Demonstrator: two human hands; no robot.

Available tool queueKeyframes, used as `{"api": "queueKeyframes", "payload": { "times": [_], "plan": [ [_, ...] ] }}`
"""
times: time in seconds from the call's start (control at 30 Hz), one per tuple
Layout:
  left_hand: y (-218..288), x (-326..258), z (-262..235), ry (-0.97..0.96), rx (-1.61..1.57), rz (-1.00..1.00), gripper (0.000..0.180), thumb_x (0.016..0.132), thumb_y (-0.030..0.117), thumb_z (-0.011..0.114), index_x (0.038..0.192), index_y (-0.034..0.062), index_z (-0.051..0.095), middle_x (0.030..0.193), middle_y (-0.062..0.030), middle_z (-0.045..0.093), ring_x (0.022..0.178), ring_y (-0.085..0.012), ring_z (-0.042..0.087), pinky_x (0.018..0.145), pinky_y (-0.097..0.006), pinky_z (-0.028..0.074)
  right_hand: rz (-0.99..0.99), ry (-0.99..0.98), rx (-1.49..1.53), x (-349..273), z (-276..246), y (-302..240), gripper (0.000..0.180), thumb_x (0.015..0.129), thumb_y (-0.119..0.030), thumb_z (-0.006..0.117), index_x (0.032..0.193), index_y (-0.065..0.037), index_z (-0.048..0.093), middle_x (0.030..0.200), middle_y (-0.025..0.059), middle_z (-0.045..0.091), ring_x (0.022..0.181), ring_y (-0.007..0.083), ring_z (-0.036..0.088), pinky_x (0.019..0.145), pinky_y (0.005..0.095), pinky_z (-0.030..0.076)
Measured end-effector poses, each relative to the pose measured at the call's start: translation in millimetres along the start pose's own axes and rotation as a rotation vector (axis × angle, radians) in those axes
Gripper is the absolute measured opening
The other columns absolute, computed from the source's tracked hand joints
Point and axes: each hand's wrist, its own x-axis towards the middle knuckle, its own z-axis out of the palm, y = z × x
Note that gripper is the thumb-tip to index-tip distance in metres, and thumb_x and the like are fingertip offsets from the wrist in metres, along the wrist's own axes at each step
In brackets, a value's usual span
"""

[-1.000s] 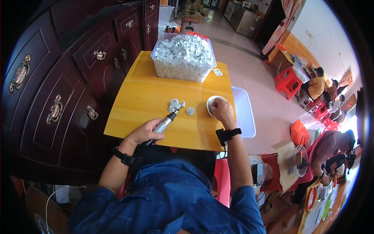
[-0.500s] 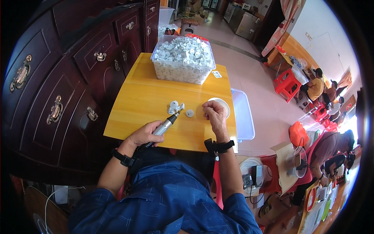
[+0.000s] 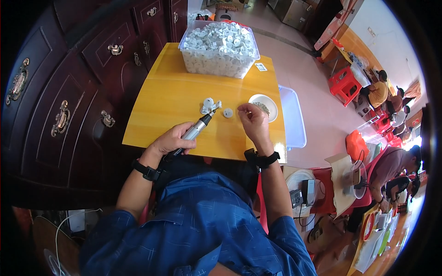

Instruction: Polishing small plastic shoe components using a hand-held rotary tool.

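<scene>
My left hand (image 3: pixel 176 139) is wrapped round a silver electric screwdriver (image 3: pixel 195 130), whose black tip points up and right toward a small cluster of white plastic parts (image 3: pixel 208 106). One round white part (image 3: pixel 228 113) lies by itself just right of that tip. My right hand (image 3: pixel 254 120) hovers over the table with thumb and forefinger pinched together; whatever is between them is too small to make out. Behind that hand sits a white bowl (image 3: pixel 271 108) holding small metallic pieces, probably screws (image 3: pixel 262 107).
A clear plastic bin (image 3: pixel 220 62) heaped with white parts stands at the far end of the yellow table (image 3: pixel 161 92). Dark wooden drawers (image 3: pixel 92 69) flank the left. A pale plastic tray (image 3: pixel 293 117) is beyond the right edge. Other people (image 3: pixel 391 170) sit at the right.
The view has tilted, so the table and bin appear higher. My right hand has shifted slightly left and toward me off the bowl, showing its contents. The left hand keeps its hold on the screwdriver.
</scene>
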Motion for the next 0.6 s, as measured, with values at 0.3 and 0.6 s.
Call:
{"api": "queueKeyframes", "payload": {
  "times": [0.3, 0.6],
  "plan": [
    [-3, 0, 1, -0.021, -0.03, 0.024, 0.058, 0.078, 0.019, 0.073, 0.124, -0.0018, 0.046, 0.078, -0.0033, 0.056, 0.056, -0.0091, 0.055, 0.053, -0.023, 0.048, -0.026, -0.096, -0.406, -18, 11, 15, 0.011, 0.08, -0.01, 0.064, 0.088, -0.003, 0.069, 0.084, 0.0185, 0.068, 0.079, 0.0371, 0.066, 0.072, 0.0456, 0.054],
    [0, -1, 2, -0.004, -0.023, 0.0, 0.062, 0.077, 0.018, 0.073, 0.128, -0.0022, 0.044, 0.079, -0.0033, 0.056, 0.058, -0.0094, 0.056, 0.055, -0.023, 0.049, -0.045, -0.248, -0.399, 1, 10, 23, 0.01, 0.078, -0.014, 0.067, 0.083, -0.006, 0.069, 0.087, 0.016, 0.069, 0.079, 0.0351, 0.067, 0.072, 0.0448, 0.054]
  ]
}}
